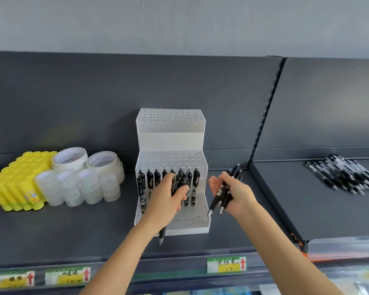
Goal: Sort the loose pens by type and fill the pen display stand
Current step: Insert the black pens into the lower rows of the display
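A white stepped pen display stand (170, 141) stands on the dark shelf, and several black pens (152, 180) stand upright in its middle tier. My left hand (167, 201) grips a bunch of black pens in front of that tier; one pen tip (161, 238) hangs below the wrist. To the right of the stand, my right hand (235, 193) holds several black pens (223, 194), tips pointing down-left. A pile of loose black pens (345, 175) lies on the neighbouring shelf at far right.
Yellow glue sticks (19, 182), tape rolls (69, 159) and clear tape packs (79, 188) sit left of the stand. Price tags (226, 264) line the shelf's front edge. A slotted upright (264, 116) divides the two shelf bays.
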{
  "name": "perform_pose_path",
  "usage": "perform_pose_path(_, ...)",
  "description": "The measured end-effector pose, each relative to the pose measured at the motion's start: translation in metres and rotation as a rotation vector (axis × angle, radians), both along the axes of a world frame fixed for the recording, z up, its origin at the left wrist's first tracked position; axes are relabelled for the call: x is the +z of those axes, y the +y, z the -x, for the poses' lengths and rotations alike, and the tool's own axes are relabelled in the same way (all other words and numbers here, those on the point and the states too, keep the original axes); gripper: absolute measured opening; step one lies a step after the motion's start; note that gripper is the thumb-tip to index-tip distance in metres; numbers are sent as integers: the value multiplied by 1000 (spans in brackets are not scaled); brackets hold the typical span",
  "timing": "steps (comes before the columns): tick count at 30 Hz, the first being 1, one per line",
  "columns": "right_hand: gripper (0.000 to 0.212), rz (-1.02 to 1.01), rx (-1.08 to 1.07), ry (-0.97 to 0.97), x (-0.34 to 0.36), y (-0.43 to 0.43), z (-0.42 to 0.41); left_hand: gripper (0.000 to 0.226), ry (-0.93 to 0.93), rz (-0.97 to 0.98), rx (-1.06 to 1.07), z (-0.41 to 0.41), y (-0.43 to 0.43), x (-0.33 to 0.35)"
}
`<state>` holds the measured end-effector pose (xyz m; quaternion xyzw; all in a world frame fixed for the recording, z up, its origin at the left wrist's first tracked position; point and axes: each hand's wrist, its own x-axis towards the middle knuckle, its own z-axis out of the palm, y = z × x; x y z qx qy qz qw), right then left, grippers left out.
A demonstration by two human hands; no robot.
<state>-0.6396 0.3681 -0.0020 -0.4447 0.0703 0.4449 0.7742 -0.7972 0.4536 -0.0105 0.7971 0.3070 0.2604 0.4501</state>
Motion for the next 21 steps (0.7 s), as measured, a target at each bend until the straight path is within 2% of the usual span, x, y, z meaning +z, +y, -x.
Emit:
perform_pose_path(5, 27, 82, 25, 36, -5, -1, -8, 36, -2, 3, -3, -3, 0, -1)
perform_pose_path(9, 25, 169, 74, -198, 0, -2, -5, 44, 33, -23, -19, -4, 0, -1)
perform_pose_path(12, 21, 127, 102, -370, 9, -4, 1, 57, 49, 16, -10, -7, -2, 2)
perform_pose_path(17, 10, -20, 194, -413, 17, -5, 13, 29, -95, 251, -58, -14, -5, 8)
perform_pose_path(21, 8, -24, 241, -411, 16, -7, 14, 30, -36, 180, -64, -18, -9, 9)
